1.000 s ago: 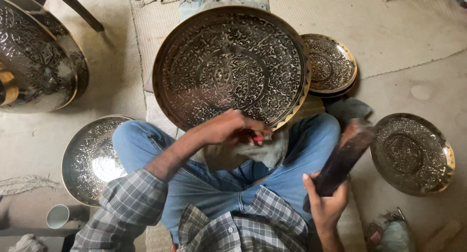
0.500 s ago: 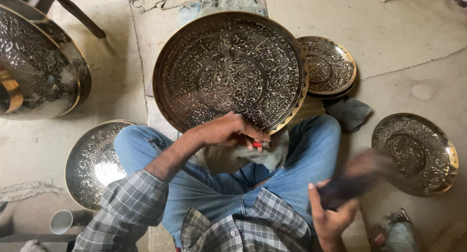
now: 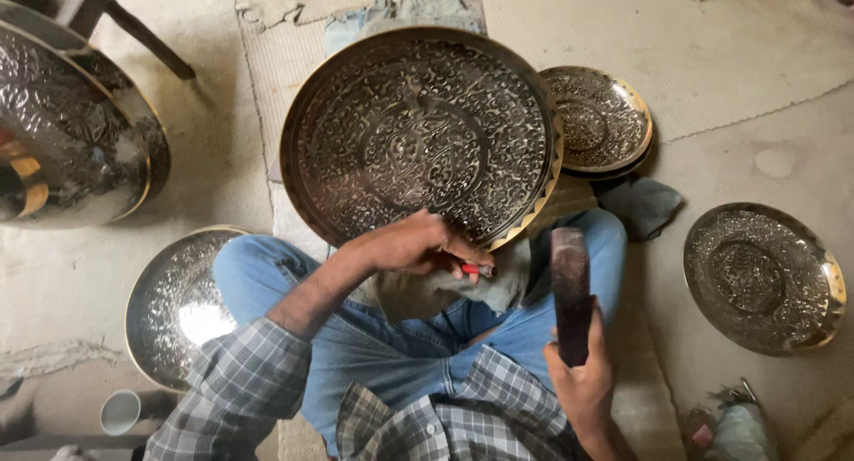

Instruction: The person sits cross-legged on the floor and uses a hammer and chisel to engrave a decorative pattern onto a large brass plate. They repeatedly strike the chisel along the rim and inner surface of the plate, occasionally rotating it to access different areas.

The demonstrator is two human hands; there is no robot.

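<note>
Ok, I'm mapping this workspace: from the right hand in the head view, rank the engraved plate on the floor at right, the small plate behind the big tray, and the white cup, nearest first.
From the right hand:
1. Engraved plate, on the floor to its right.
2. Small plate, up beyond the big tray.
3. White cup, far across at the lower left.

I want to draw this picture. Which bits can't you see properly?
Head view:
- Red-tipped tool: mostly hidden inside the left hand.
- Big engraved tray: near rim covered by that hand.
- Dark mallet: grip hidden by the right hand.
- Engraved platter: cut off by the left edge.
</note>
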